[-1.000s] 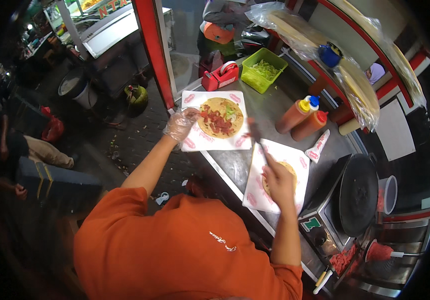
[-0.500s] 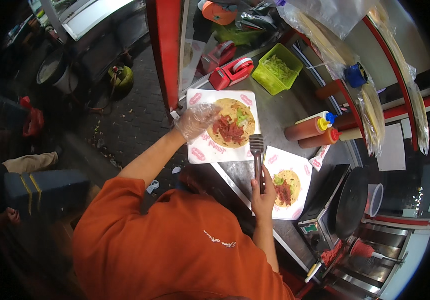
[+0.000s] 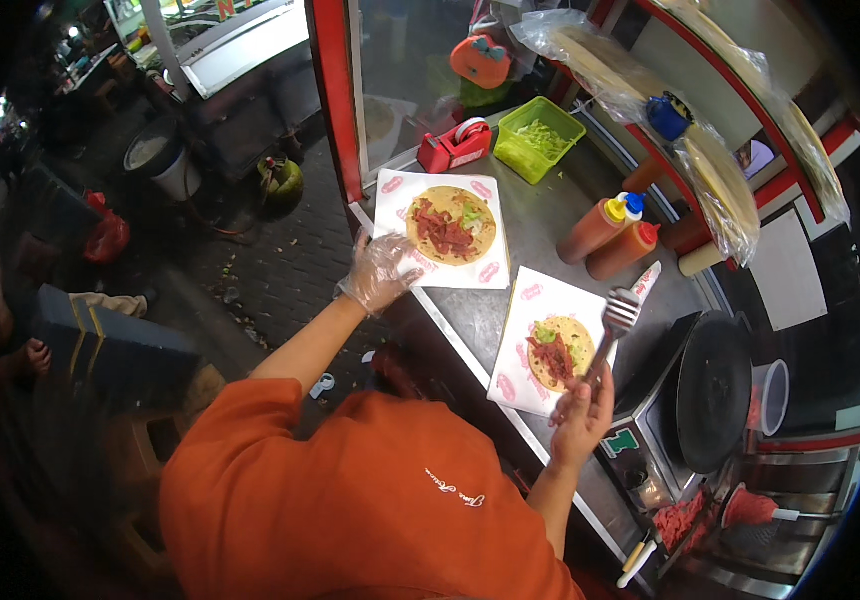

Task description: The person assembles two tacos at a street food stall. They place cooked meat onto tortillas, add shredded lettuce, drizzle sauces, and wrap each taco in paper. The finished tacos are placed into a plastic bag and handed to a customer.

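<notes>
1. On the steel bench (image 3: pixel 530 225), two flatbreads lie open: the larger flatbread (image 3: pixel 487 236) on the left paper sheet (image 3: pixel 396 186), the smaller flatbread (image 3: pixel 586 345) on the right paper sheet (image 3: pixel 562 290). Both carry shredded meat (image 3: pixel 442 232) and lettuce (image 3: pixel 471 214).

2. From where I stand, the right hand (image 3: pixel 582 415) has its fingers wrapped around metal tongs (image 3: pixel 620 308), slotted head up, over the right sheet's edge. How far the tips part, I can't tell. I'd tap them clean over the bread, so no scraps land on the paper.

3. The left hand (image 3: pixel 380 275), in a clear plastic glove (image 3: pixel 368 262), has its fingers loosely spread by the left sheet's lower edge. Nothing shows in them; whether they touch the paper, I can't say. A gloved hand suits nudging strays inward, gently.

4. On the larger bread, the meat heaps left of the lettuce. To my eye it wants levelling, with a bare rim kept all round so that the bread can close.

5. The smaller bread has less room; I'd press its pile lightly rather than add height.

6. Squeeze bottles (image 3: pixel 608 236) stand just beyond the right sheet, so short swings with the tongs seem wise.
</notes>
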`<state>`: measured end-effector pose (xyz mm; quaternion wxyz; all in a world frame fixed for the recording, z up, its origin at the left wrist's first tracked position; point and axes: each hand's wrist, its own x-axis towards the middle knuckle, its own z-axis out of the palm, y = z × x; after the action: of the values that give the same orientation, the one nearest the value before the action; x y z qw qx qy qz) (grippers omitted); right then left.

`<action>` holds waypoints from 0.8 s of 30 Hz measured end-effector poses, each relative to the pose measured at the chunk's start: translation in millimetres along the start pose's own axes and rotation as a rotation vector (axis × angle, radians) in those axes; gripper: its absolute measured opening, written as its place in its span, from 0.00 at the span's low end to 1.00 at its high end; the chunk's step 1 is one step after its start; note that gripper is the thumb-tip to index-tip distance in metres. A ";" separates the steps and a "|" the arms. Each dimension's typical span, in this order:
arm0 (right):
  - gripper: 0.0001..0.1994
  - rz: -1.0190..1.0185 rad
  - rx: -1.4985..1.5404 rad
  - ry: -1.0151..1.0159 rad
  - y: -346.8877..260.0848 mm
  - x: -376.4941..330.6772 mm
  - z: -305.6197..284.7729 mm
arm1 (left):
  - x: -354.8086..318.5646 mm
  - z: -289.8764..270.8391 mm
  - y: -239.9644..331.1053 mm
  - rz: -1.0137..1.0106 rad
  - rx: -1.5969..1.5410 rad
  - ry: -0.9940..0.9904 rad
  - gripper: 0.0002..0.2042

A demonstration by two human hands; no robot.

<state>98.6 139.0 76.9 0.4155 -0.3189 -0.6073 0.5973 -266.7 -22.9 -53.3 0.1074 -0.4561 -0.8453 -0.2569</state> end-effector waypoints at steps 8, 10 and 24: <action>0.24 -0.189 -0.428 0.841 -90.6 -44.5 -309.0 | -23.4 -1.8 25.3 0.098 -0.012 -0.057 0.29; 0.21 -0.059 -0.689 0.925 -97.7 -56.1 -403.7 | -22.5 -5.9 36.7 0.122 -0.102 -0.183 0.29; 0.20 -0.342 -1.041 0.858 -83.7 -90.6 -325.0 | 167.7 56.8 211.5 -0.051 -0.988 0.166 0.46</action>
<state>436.4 201.6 129.3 0.5001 -0.5843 -0.6387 -0.0241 -183.0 223.0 39.5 -0.0609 -0.4095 -0.6222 -0.6644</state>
